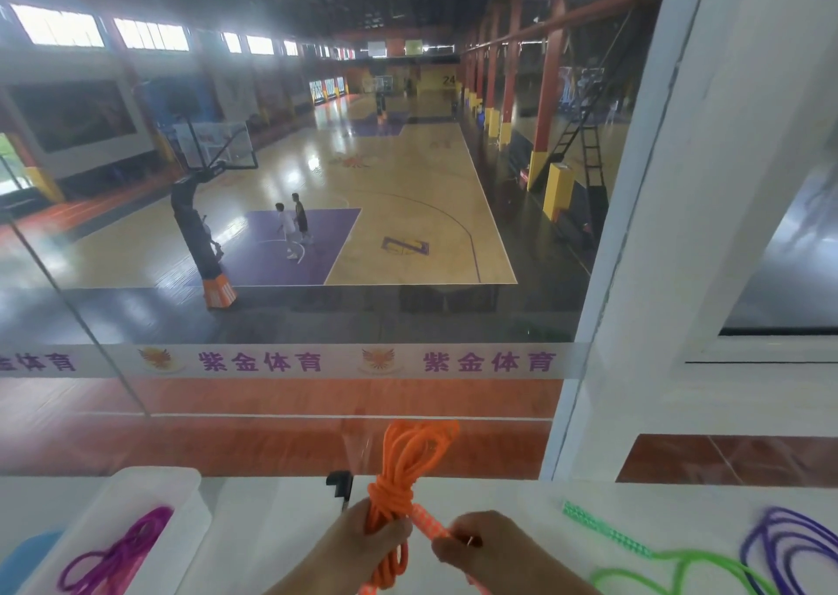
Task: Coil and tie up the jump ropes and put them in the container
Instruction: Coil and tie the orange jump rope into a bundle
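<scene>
An orange jump rope (401,472) is coiled into an upright bundle with turns wrapped round its middle. My left hand (362,544) is closed round the lower part of the bundle. My right hand (480,544) pinches the rope's orange patterned handle (426,522) just right of the bundle. At the lower left stands a white container (181,494) with a magenta jump rope (118,549) lying coiled inside. A green jump rope (635,558) and a purple jump rope (789,544) lie loose on the white table to the right.
The white table (281,526) runs along a large glass window overlooking a basketball court with people on it. A small black clip (340,485) sits at the table's far edge. A white pillar (657,277) stands at the right. A blue object (27,558) is at the far left.
</scene>
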Demonstrator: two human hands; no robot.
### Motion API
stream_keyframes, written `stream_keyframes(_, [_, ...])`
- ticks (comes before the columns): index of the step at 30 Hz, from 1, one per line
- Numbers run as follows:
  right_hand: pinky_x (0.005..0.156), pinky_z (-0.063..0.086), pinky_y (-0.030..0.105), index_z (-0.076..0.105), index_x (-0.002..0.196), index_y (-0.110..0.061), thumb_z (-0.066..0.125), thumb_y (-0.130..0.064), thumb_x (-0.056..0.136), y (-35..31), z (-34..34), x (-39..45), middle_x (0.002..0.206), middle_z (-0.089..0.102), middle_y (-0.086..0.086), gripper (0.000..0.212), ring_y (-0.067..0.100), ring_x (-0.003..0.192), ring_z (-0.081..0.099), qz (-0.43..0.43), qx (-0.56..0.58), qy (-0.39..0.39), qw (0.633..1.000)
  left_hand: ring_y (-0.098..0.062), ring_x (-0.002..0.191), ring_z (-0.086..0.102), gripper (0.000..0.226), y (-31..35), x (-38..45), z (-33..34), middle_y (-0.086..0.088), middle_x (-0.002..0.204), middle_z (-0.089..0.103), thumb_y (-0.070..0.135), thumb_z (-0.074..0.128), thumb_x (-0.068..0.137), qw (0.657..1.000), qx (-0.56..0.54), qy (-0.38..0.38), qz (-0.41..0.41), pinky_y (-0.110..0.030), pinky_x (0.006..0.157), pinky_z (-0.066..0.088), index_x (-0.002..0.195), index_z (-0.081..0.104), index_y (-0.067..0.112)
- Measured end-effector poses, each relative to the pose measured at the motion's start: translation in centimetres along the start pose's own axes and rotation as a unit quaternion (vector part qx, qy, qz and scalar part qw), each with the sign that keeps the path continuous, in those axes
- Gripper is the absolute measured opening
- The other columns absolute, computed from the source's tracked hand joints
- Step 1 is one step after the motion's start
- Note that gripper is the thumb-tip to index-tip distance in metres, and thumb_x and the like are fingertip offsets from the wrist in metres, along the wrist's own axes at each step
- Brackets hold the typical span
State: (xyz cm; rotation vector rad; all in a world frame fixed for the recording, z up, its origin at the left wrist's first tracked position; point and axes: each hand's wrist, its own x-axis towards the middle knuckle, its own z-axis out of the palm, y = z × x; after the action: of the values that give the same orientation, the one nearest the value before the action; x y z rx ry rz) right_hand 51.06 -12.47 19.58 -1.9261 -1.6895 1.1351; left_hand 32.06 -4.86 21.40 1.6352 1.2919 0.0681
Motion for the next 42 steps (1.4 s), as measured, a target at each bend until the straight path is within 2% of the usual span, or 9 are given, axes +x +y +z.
stream_keyframes(8, [0.082, 0.044, 0.025, 0.064, 0.071, -0.030, 0.057, -0.047, 0.095, -0.6, 0.4, 0.1, 0.068, 0.061, -0.011, 0.030, 0.005, 0.074, 0.056, 0.105, 0.124, -0.062, 0.985, 0.004, 0.067, 0.059, 0.017, -1.7, 1.8, 2.0, 0.014, 0.079, 0.063, 0.046, 0.052, 0.099, 0.991, 0.008, 0.128, -0.024, -0.007, 0.047, 0.037, 0.101, 0.056, 0.029])
stream_keyframes(12, [0.084, 0.056, 0.030, 0.074, 0.066, -0.017, 0.067, -0.042, 0.081, -0.4, 1.4, 0.8, 0.072, 0.073, -0.003, 0.030, 0.015, 0.077, 0.066, 0.191, 0.276, -0.068, 0.939, -0.005, 0.057, 0.062, 0.014, -1.8, 1.6, 3.0, 0.004, 0.074, 0.069, 0.037, 0.053, 0.100, 0.991, -0.096, 0.089, -0.020, -0.017, 0.054, 0.050, 0.100, 0.060, 0.024])
stream_keyframes(16, [0.093, 0.059, 0.038, 0.079, 0.089, -0.009, 0.079, -0.036, 0.061, -0.2, 3.0, 0.8, 0.099, 0.078, 0.006, 0.039, 0.019, 0.100, 0.073, 0.197, 0.374, -0.025, 0.906, -0.013, 0.058, 0.057, 0.014, -2.6, 1.3, 3.7, -0.002, 0.068, 0.065, 0.024, 0.057, 0.099, 0.978, -0.208, 0.028, -0.020, -0.029, 0.058, 0.047, 0.102, 0.065, 0.012])
stream_keyframes(19, [0.098, 0.056, 0.038, 0.075, 0.107, -0.004, 0.071, -0.029, 0.087, -0.1, 4.0, -0.1, 0.106, 0.077, 0.012, 0.031, 0.019, 0.102, 0.074, 0.141, 0.424, -0.040, 0.894, -0.014, 0.061, 0.056, 0.009, -3.5, 1.0, 4.1, -0.006, 0.074, 0.064, 0.012, 0.056, 0.100, 0.964, -0.266, -0.015, 0.004, -0.029, 0.059, 0.042, 0.102, 0.061, 0.005])
stream_keyframes(22, [0.083, 0.055, 0.033, 0.073, 0.106, -0.001, 0.064, -0.023, 0.096, 0.0, 5.2, -0.5, 0.099, 0.078, 0.012, 0.026, 0.021, 0.096, 0.075, 0.122, 0.404, -0.021, 0.906, -0.033, 0.084, 0.063, 0.009, -4.1, 1.0, 4.5, -0.021, 0.091, 0.066, 0.005, 0.055, 0.095, 0.949, -0.309, -0.058, 0.011, -0.050, 0.083, 0.054, 0.102, 0.060, 0.003])
stream_keyframes(24, [0.072, 0.051, 0.029, 0.072, 0.103, -0.001, 0.065, -0.022, 0.095, 0.2, 6.0, -0.4, 0.092, 0.079, 0.011, 0.024, 0.020, 0.086, 0.076, 0.122, 0.383, 0.003, 0.916, -0.035, 0.082, 0.060, 0.016, -4.4, 1.3, 4.8, -0.023, 0.091, 0.063, 0.000, 0.050, 0.089, 0.945, -0.325, -0.049, 0.004, -0.057, 0.085, 0.051, 0.102, 0.058, 0.004])
stream_keyframes(33, [0.050, 0.044, 0.025, 0.069, 0.099, -0.001, 0.063, -0.012, 0.090, 0.1, 5.8, 0.1, 0.059, 0.060, 0.010, 0.015, 0.017, 0.048, 0.051, 0.125, 0.363, 0.018, 0.923, -0.017, 0.061, 0.046, 0.031, -4.6, 0.0, 5.8, -0.006, 0.069, 0.054, -0.010, 0.040, 0.084, 0.920, -0.388, -0.051, -0.017, -0.030, 0.062, 0.034, 0.107, 0.054, 0.004])
stream_keyframes(38, [0.047, 0.040, 0.027, 0.067, 0.100, 0.007, 0.061, -0.005, 0.087, 0.4, 6.5, 0.5, 0.060, 0.054, 0.016, 0.018, 0.018, 0.046, 0.047, 0.136, 0.364, 0.034, 0.921, -0.012, 0.061, 0.049, 0.029, -5.2, -0.1, 6.1, -0.001, 0.071, 0.057, -0.007, 0.045, 0.088, 0.946, -0.317, -0.068, 0.007, -0.028, 0.064, 0.040, 0.110, 0.058, 0.007])
stream_keyframes(42, [0.048, 0.041, 0.026, 0.068, 0.091, -0.002, 0.061, -0.007, 0.085, 1.2, 7.0, 0.6, 0.056, 0.054, 0.011, 0.010, 0.016, 0.045, 0.047, 0.130, 0.308, 0.037, 0.942, -0.017, 0.066, 0.055, 0.019, -6.3, 0.1, 5.9, -0.006, 0.078, 0.063, 0.007, 0.056, 0.084, 0.984, -0.172, 0.012, -0.032, -0.033, 0.063, 0.047, 0.101, 0.063, 0.006])
